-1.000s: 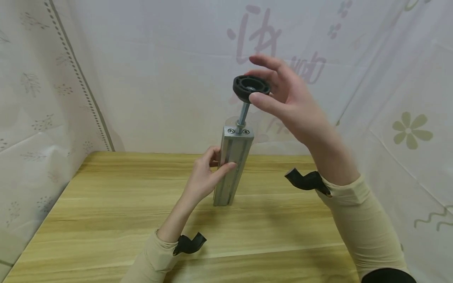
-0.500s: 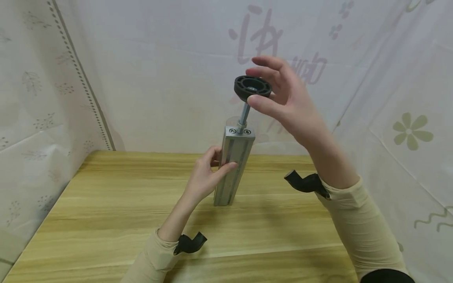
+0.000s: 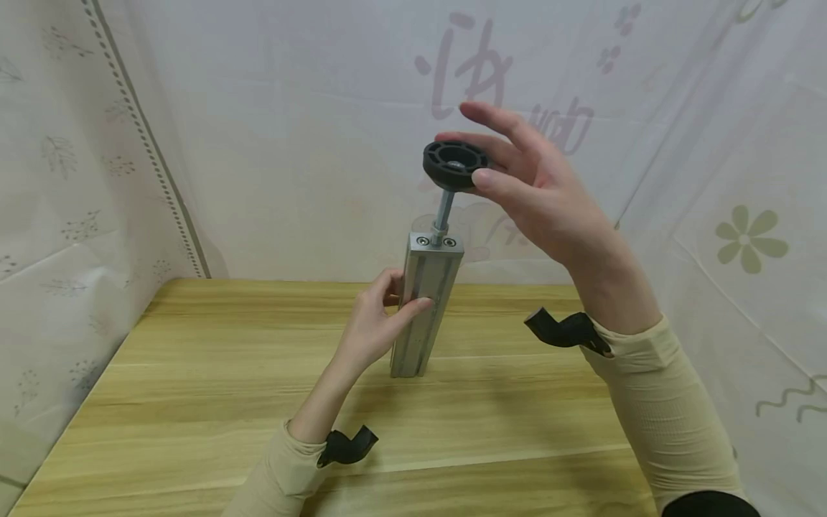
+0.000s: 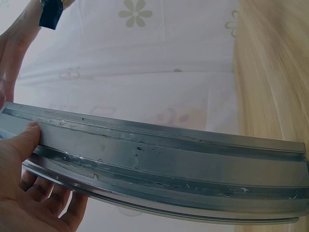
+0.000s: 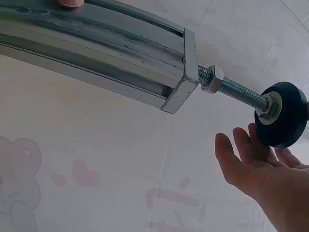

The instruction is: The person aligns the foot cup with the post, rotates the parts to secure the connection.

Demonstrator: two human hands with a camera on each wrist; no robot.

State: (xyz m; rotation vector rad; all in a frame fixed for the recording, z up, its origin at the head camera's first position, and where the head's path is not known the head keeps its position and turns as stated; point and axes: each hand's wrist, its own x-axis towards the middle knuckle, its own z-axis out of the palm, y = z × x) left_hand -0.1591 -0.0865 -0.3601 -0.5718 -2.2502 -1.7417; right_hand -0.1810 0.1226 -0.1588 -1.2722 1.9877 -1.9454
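An aluminium extrusion profile (image 3: 423, 309) stands upright on the table, leaning slightly, with its lower end on the wood. My left hand (image 3: 377, 316) grips it around the middle, thumb across the front face. From its end plate rises a threaded rod (image 5: 244, 94) with a hex nut (image 5: 213, 79) near the plate. The rod carries a black round levelling foot (image 3: 446, 172), whose ribbed hollow underside faces up. My right hand (image 3: 536, 183) holds the foot's right rim between thumb and fingers, the index finger raised off it. The left wrist view shows the profile's grooved side (image 4: 145, 154).
The wooden table (image 3: 207, 402) reaches back to a white printed cloth (image 3: 291, 143) that hangs behind and at both sides. A black curved mount sits on the left sleeve (image 3: 349, 445) and another on the right sleeve (image 3: 558, 329).
My right thumb has slid rightward along the foot's rim and the fingers have shifted around it. The foot stays at about the same height. My left hand and the profile have hardly moved.
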